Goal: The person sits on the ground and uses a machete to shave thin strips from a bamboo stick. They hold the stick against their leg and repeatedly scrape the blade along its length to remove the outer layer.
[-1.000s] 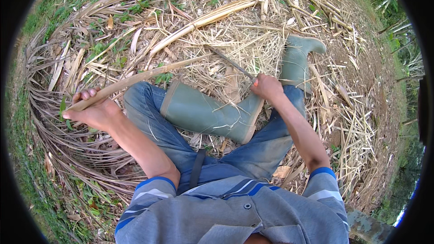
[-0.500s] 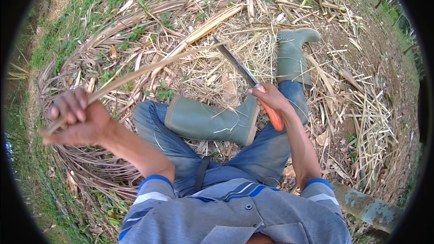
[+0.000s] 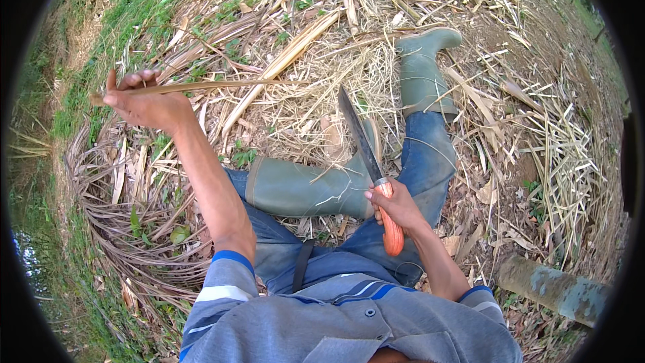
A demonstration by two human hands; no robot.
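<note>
My left hand (image 3: 153,103) is raised at the left and holds one end of a long, thin strip of split cane or wood (image 3: 228,84). The strip lies across the palm, the fingers only loosely bent. It points right, its far end near the knife's tip. In my right hand (image 3: 400,206), over my thigh, is a long-bladed knife (image 3: 361,136). Its orange-brown wooden handle is in my grip, and the dark blade points up and away, slightly left. Blade and strip look apart. Below the blade lies my bent leg in a green rubber boot (image 3: 302,185).
Pale shavings (image 3: 295,117) cover the ground between my boots. My other boot (image 3: 424,74) is stretched ahead. A thick split stalk (image 3: 289,57) lies beyond. Thin split strips (image 3: 564,181) are heaped at the right, near a log (image 3: 554,289). Dry fronds (image 3: 134,242) lie at the left.
My left hand has moved up and away from me, swinging the strip nearly level. The knife has come closer to my body, its blade pointing more steeply forward.
</note>
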